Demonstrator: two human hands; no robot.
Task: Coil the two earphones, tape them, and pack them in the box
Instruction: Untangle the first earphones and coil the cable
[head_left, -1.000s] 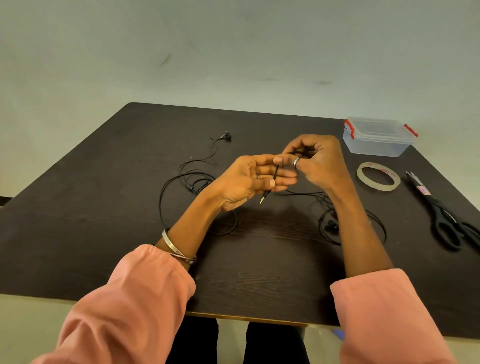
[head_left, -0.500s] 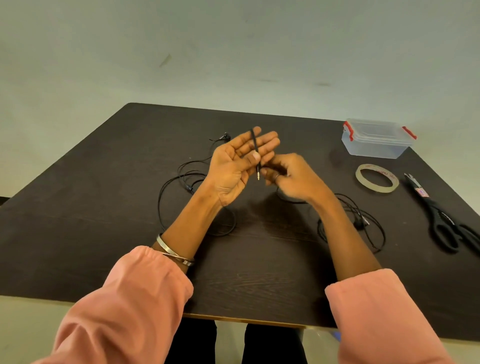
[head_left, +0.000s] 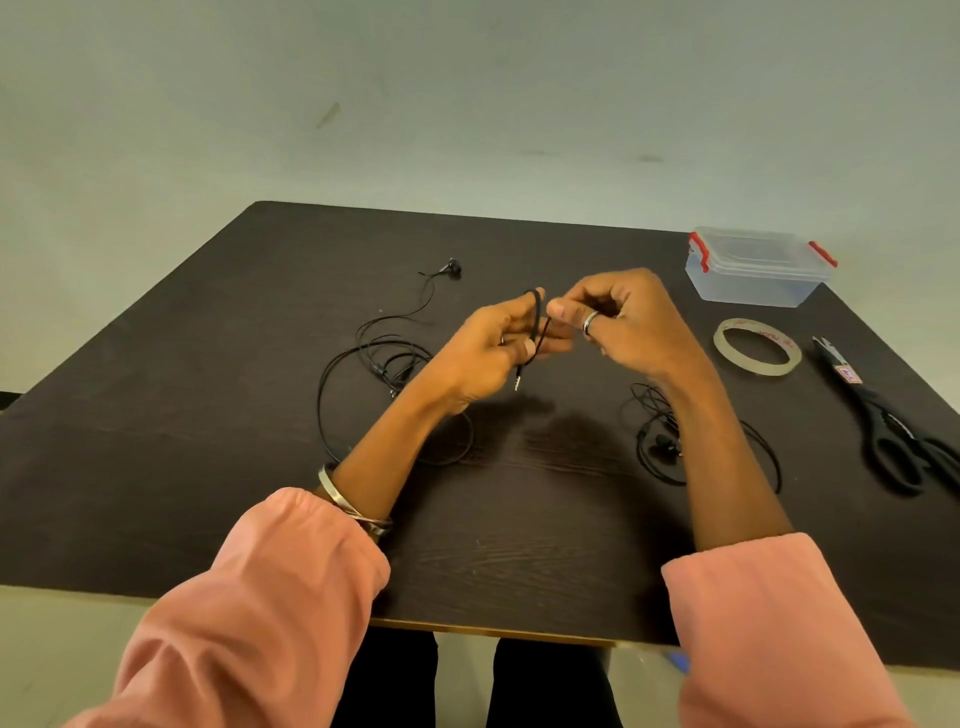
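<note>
black cable (head_left: 535, 325) looped over left hand (head_left: 483, 353), right hand (head_left: 618, 317) pinching it, tape (head_left: 757, 347), scissors (head_left: 893, 426), lidded box (head_left: 758, 266) aside

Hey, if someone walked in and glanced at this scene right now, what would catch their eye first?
The two hands raised over the middle of the dark wooden table: the left hand holds a thin black earphone cable looped over its fingers, its plug hanging below, while the right hand pinches the cable beside it. At the far right stand a clear plastic box with red clips, a roll of clear tape and black scissors.
</note>
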